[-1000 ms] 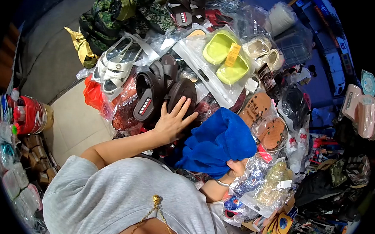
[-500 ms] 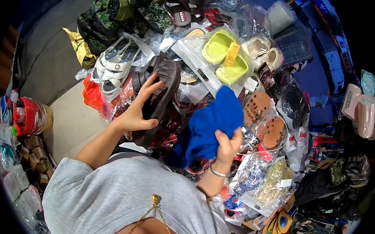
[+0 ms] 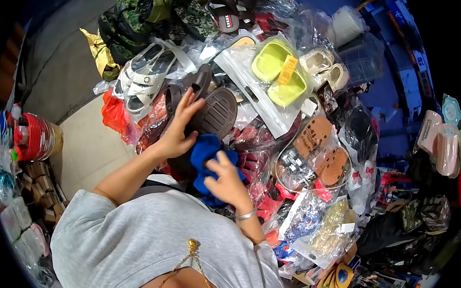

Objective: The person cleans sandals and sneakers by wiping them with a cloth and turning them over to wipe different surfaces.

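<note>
A dark brown sandal (image 3: 217, 116) is turned with its ridged sole towards me, and another brown piece of footwear shows behind it. My left hand (image 3: 175, 136) grips the sandal at its left side, fingers along its edge and thumb near the blue cloth. In my right hand (image 3: 226, 182) is a bunched blue cloth (image 3: 204, 157), pressed close against the lower end of the brown footwear. The index finger and thumb of that hand are slightly blurred. The part of the footwear under the cloth is hidden.
Around my hands lies a pile of bagged footwear: white sandals (image 3: 147, 78), lime-green clogs (image 3: 273, 58), brown insoles or slippers (image 3: 314, 133) and cream shoes (image 3: 317, 59). Camouflage bags (image 3: 128, 31) stand at the back left. A red bucket-like stack (image 3: 32, 139) is at far left.
My right hand has brought the blue cloth left and down against the brown footwear. The sandal has turned and shifted right, showing more of its sole.
</note>
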The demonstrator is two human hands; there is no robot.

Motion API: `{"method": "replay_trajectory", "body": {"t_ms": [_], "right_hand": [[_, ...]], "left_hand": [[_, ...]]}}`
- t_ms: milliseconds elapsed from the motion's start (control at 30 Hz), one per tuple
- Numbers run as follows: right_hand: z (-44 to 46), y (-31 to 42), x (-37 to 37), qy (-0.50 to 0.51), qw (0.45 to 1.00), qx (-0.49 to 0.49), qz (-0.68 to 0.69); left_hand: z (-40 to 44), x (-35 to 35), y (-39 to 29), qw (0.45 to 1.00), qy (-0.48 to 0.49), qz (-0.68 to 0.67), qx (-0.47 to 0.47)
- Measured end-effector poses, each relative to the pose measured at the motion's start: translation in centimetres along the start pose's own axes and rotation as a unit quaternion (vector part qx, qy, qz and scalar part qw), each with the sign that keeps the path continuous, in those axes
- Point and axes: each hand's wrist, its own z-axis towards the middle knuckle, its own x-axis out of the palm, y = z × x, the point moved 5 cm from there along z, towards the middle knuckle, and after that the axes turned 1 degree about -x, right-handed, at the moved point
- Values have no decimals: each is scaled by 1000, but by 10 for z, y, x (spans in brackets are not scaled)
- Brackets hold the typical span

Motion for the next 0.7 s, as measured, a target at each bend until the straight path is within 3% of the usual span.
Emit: {"method": "replay_trajectory", "body": {"t_ms": [33, 100, 133, 167, 233, 267, 300, 367, 500, 533, 600, 633, 700], "right_hand": [[5, 0, -13, -50, 998, -46, -2], [11, 2, -47, -264, 960, -53, -75], [22, 10, -64, -286, 958, -37, 7], [32, 5, -69, -336, 938, -73, -31], [59, 1, -60, -320, 936, -38, -143], [71, 6, -45, -253, 947, -17, -194], [74, 10, -26, -220, 930, -71, -284], [63, 17, 7, -180, 916, -87, -348], [14, 17, 52, 27, 981, -72, -177], [13, 14, 48, 29, 981, -71, -177], [10, 12, 21, -5, 995, -87, -47], [17, 18, -4, -54, 993, -46, -94], [35, 25, -48, -198, 966, -53, -156]], "left_hand": [[-1, 0, 4, 994, -18, -63, -83], [-2, 6, 21, 976, -26, -180, -118], [0, 3, 19, 977, -26, -179, -116], [4, 1, 18, 968, -10, -215, -127], [6, 1, 15, 958, 8, -251, -139], [6, 4, 17, 935, 5, -309, -175], [6, 5, 19, 907, 2, -365, -210], [4, 12, 36, 920, -9, -352, -169], [5, 3, 22, 918, 18, -319, -235], [4, 6, 27, 905, 13, -353, -238], [5, 5, 27, 911, 21, -339, -232], [6, 4, 26, 919, 30, -325, -223], [6, 12, 38, 908, 33, -375, -181]]}}
